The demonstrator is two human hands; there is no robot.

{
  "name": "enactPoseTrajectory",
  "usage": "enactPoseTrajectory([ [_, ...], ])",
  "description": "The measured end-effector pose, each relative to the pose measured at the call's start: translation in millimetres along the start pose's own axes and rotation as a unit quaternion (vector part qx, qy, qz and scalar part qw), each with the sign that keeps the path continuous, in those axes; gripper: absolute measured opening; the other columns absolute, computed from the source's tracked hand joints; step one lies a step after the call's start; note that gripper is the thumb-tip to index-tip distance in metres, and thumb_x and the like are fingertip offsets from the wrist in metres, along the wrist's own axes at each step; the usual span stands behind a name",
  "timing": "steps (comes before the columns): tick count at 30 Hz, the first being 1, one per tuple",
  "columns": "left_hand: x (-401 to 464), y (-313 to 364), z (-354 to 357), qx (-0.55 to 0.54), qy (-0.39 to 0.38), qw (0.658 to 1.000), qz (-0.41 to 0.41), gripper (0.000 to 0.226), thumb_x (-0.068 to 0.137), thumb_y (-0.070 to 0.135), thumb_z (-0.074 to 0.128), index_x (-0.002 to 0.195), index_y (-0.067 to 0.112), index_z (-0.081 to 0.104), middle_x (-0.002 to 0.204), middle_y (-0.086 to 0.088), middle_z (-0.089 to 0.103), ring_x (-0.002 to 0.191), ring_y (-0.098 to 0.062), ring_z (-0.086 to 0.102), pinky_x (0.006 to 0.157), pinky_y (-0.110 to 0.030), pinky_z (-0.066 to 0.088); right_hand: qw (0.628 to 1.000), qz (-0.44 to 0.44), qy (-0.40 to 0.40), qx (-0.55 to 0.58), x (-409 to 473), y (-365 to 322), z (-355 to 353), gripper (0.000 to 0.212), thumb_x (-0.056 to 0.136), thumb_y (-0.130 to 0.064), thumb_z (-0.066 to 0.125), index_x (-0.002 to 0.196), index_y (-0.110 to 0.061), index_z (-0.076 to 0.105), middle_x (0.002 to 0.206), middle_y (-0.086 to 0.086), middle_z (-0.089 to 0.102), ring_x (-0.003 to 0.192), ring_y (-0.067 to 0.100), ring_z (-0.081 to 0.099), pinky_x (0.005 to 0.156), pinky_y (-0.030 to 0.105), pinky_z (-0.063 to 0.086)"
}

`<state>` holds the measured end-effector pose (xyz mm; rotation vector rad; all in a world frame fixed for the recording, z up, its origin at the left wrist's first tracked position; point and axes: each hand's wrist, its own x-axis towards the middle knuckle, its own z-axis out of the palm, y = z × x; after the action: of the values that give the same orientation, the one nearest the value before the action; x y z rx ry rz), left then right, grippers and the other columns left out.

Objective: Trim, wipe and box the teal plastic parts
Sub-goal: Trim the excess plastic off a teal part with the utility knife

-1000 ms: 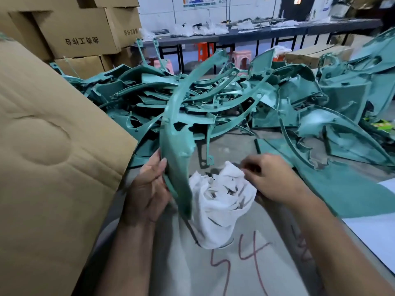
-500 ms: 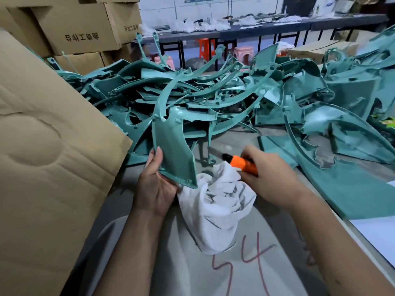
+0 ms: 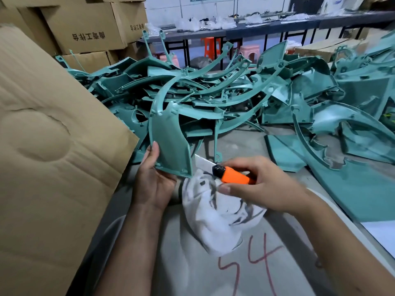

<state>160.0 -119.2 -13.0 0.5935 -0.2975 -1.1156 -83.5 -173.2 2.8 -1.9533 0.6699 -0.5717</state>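
Part (image 3: 168,144) is gripped upright by left hand (image 3: 154,184); knife (image 3: 233,175) is clenched by right hand (image 3: 256,186) beside part's lower edge, probably for trimming.

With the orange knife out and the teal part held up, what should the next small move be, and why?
Probably bring the blade of the orange-handled utility knife in the right hand to the lower edge of the teal plastic panel that the left hand grips. The blade points at that near corner, and the white cloth lies unused beneath.
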Motion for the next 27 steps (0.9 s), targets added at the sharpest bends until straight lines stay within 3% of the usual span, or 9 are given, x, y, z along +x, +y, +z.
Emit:
enactPoseTrajectory([
  [3,1.3,6.1,-2.2,-0.02,0.018,1.0,0.009,0.028,0.1,0.019,0.055,0.124,0.008,0.062,0.097,-0.008,0.079,0.085,-0.02,0.077,0.062,-0.029,0.061,0.988,0.04,-0.125,0.08,-4.2,-2.3,-5.7,0.019,0.088,-0.041,0.08,0.094,-0.024,0.076,0.064,-0.005,0.063,0.048,0.011,0.055,0.045,0.021,0.044],
  [7,1.5,6.8,-2.2,-0.016,0.016,1.0,0.008,0.034,0.099,0.019,0.055,0.131,0.007,0.06,0.103,-0.008,0.078,0.09,-0.019,0.077,0.065,-0.028,0.061,0.95,0.048,-0.265,0.157,-6.9,-3.4,-7.0,0.019,0.095,-0.035,0.072,0.096,-0.016,0.076,0.08,0.0,0.076,0.046,0.007,0.055,0.042,0.016,0.044],
  [9,1.8,5.3,-3.0,0.018,0.012,1.0,0.007,0.029,0.104,0.02,0.05,0.127,0.008,0.061,0.1,-0.007,0.079,0.086,-0.017,0.077,0.064,-0.026,0.061,0.962,0.047,-0.22,0.154,-5.5,-3.2,-8.5,0.029,0.091,-0.042,0.078,0.092,-0.013,0.074,0.075,0.0,0.075,0.047,0.009,0.056,0.043,0.017,0.045],
  [13,2.0,2.0,-0.9,0.091,-0.003,0.995,0.031,0.02,0.104,0.022,0.05,0.114,0.011,0.063,0.095,-0.005,0.076,0.081,-0.015,0.074,0.062,-0.026,0.059,0.99,0.022,0.048,0.127,-0.7,0.0,-5.5,0.034,0.086,-0.034,0.081,0.076,-0.009,0.061,0.057,0.003,0.059,0.044,0.015,0.049,0.043,0.024,0.043],
  [16,-0.6,-2.7,4.3,0.123,-0.008,0.991,0.051,0.022,0.09,0.025,0.061,0.109,0.014,0.062,0.104,-0.009,0.072,0.093,-0.022,0.068,0.08,-0.036,0.06,0.976,-0.025,0.199,0.086,2.5,3.4,-0.2,0.028,0.1,-0.024,0.069,0.087,-0.003,0.056,0.06,0.005,0.05,0.05,0.017,0.048,0.049,0.028,0.044],
  [18,-1.8,-5.8,5.7,0.133,-0.019,0.989,0.061,0.026,0.085,0.025,0.064,0.108,0.015,0.061,0.106,-0.009,0.071,0.097,-0.024,0.067,0.089,-0.041,0.055,0.972,-0.026,0.221,0.069,2.4,3.7,2.9,0.014,0.097,-0.028,0.057,0.093,-0.015,0.054,0.069,0.002,0.051,0.059,0.017,0.047,0.054,0.035,0.043],
  [21,-3.2,-9.8,6.7,0.14,-0.04,0.988,0.055,0.021,0.087,0.025,0.064,0.107,0.017,0.062,0.107,-0.008,0.072,0.098,-0.024,0.067,0.088,-0.044,0.057,0.969,-0.061,0.239,0.009,2.6,2.5,11.0,0.018,0.105,-0.041,0.051,0.098,-0.026,0.045,0.075,-0.002,0.046,0.063,0.019,0.043,0.057,0.042,0.042],
  [24,-3.9,-14.4,8.0,0.133,-0.046,0.989,0.044,0.014,0.086,0.024,0.065,0.1,0.021,0.067,0.108,-0.008,0.073,0.096,-0.023,0.07,0.083,-0.042,0.06,0.951,-0.151,0.257,-0.081,6.2,-3.0,17.9,0.022,0.11,-0.039,0.046,0.092,-0.027,0.046,0.069,-0.005,0.049,0.058,0.014,0.046,0.054,0.028,0.038],
  [27,-4.6,-20.2,10.1,0.131,-0.046,0.989,0.041,0.008,0.086,0.024,0.067,0.092,0.023,0.071,0.108,-0.009,0.073,0.095,-0.024,0.07,0.085,-0.044,0.059,0.944,-0.179,0.258,-0.098,8.3,-3.4,18.9,0.022,0.11,-0.039,0.047,0.087,-0.035,0.047,0.064,-0.011,0.047,0.055,0.01,0.045,0.054,0.019,0.034],
])
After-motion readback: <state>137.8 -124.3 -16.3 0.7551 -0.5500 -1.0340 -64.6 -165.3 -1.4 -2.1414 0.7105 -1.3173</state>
